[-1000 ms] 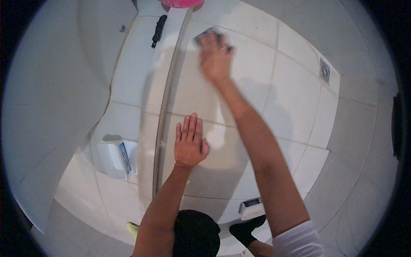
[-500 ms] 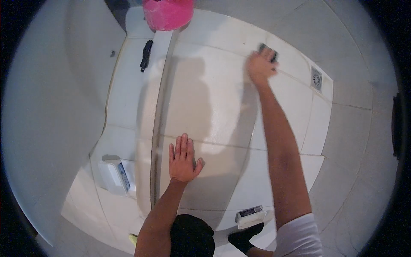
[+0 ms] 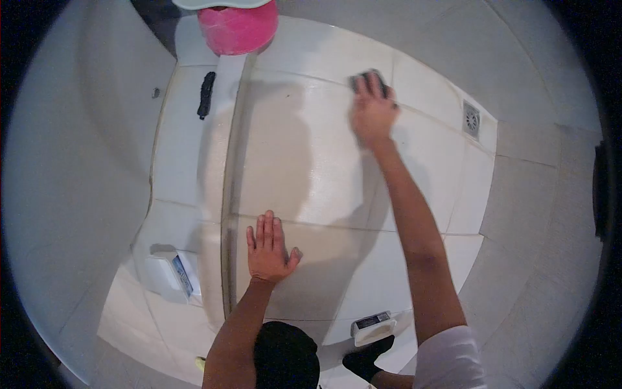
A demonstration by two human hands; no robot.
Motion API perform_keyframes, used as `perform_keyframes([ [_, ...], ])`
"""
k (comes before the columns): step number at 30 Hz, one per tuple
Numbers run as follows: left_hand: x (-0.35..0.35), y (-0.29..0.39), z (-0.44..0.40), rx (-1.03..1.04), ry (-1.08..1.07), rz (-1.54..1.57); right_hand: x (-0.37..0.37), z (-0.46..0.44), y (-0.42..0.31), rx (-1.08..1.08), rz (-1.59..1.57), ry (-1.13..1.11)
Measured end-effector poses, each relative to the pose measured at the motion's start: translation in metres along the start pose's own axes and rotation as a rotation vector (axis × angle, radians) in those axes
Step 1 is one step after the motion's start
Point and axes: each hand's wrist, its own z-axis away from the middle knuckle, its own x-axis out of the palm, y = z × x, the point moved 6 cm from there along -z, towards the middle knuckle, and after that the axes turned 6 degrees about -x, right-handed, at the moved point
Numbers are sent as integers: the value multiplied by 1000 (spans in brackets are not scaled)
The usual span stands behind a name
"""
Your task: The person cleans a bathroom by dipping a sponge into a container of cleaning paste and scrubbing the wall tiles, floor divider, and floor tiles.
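Observation:
My left hand (image 3: 269, 253) lies flat on the white floor tiles (image 3: 337, 249), palm down, fingers spread, beside a raised ledge (image 3: 214, 162). Farther out on the right, my right hand (image 3: 374, 117) is pressed over a dark scrubbing pad (image 3: 358, 82) on the tiles. The pad shows around the fingertips, and the hand is slightly blurred.
A pink bucket (image 3: 240, 29) stands at the ledge's far end. Left of the ledge lie a black object (image 3: 206, 95) and a white container (image 3: 170, 275). Another white container (image 3: 374, 329) is near my foot. A metal drain (image 3: 471, 120) sits at the right.
My right hand with the pad swept right across the tiles, then came back a little to the left. My left hand stays flat on the floor. The view has shifted, showing more of the bucket.

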Motion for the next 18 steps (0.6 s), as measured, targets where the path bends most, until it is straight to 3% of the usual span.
perform_keyframes([
  [4,1,-1,1,12,12,-51,-13,-17,-116,-377,-212,105],
  [6,3,0,-1,18,4,-77,-19,-19,-114,-454,-197,195],
  [8,2,-1,0,10,1,-102,-4,-42,-47,-343,-287,100],
  [10,2,-1,0,25,-5,-40,15,-36,61,-60,-159,346],
  [13,4,-2,2,41,25,-44,34,11,211,290,-25,309],
  [15,2,-2,1,34,18,-33,9,33,235,845,-148,-27],
  [18,4,-2,2,20,-13,-35,49,-2,241,864,-25,-125],
])
